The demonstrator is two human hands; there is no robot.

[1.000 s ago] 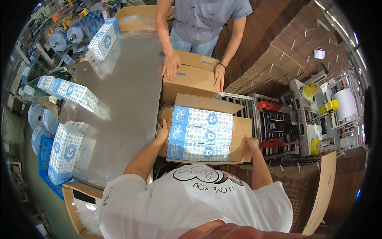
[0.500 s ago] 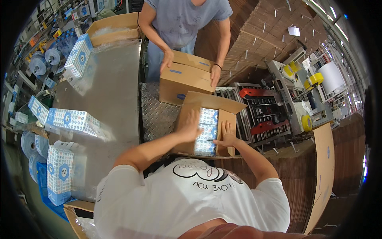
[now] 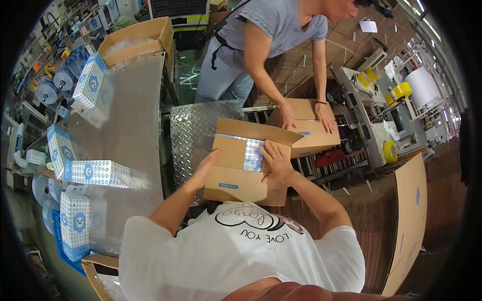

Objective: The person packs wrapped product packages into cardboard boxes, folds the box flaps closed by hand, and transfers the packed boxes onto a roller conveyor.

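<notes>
In front of me stands a brown cardboard carton (image 3: 230,175), with its near and left flaps folded inward. Through the gap in its top show white, blue-patterned packs (image 3: 253,149). The far flap (image 3: 258,131) still stands up. My left hand (image 3: 205,168) lies along the carton's left edge, fingers stretched out. Spread over the right side of the top is my right hand (image 3: 276,163), its fingertips beside the packs. Just beyond, a co-worker's two hands (image 3: 325,116) rest on a second, closed carton (image 3: 314,136).
Left of me is a metal table (image 3: 131,125) bearing several blue-patterned packs (image 3: 98,173). A roller conveyor (image 3: 341,173) runs under the second carton toward a machine with yellow tape rolls (image 3: 400,91). Stacked flat cardboard (image 3: 346,231) lies at right; a tread-plate surface (image 3: 193,133) lies ahead.
The near and left flaps of my carton have come down over the packs. My left hand has moved to the carton's left edge. The co-worker and the second carton have shifted right.
</notes>
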